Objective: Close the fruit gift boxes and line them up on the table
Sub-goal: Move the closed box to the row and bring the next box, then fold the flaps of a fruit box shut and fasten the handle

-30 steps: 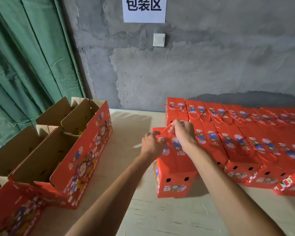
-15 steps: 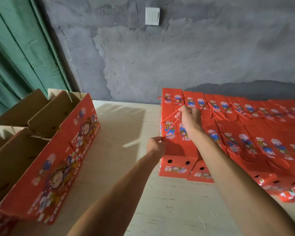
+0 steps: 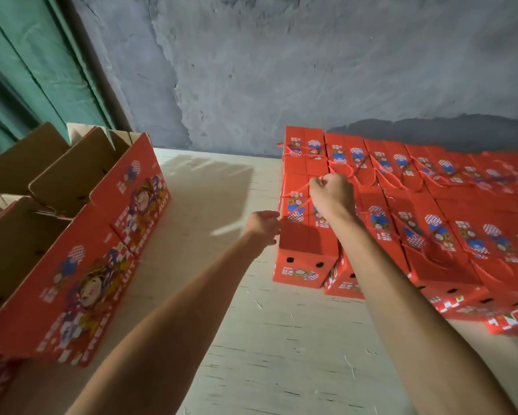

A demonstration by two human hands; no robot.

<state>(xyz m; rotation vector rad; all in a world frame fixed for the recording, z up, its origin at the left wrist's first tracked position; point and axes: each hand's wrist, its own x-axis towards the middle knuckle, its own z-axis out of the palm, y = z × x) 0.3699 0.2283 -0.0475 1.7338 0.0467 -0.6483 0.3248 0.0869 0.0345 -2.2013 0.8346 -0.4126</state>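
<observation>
Box (image 3: 307, 235) now aligned, right hand (image 3: 331, 196) gripping cord (image 3: 296, 190)

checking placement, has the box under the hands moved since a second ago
Yes. The closed gift box has gone back and right: it stood out in front of the lined-up boxes, now it sits flush beside them, both hands on it.

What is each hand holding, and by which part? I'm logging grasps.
The right hand pinches the red cord handle of the nearest closed box. The left hand touches that box's left edge.
</observation>
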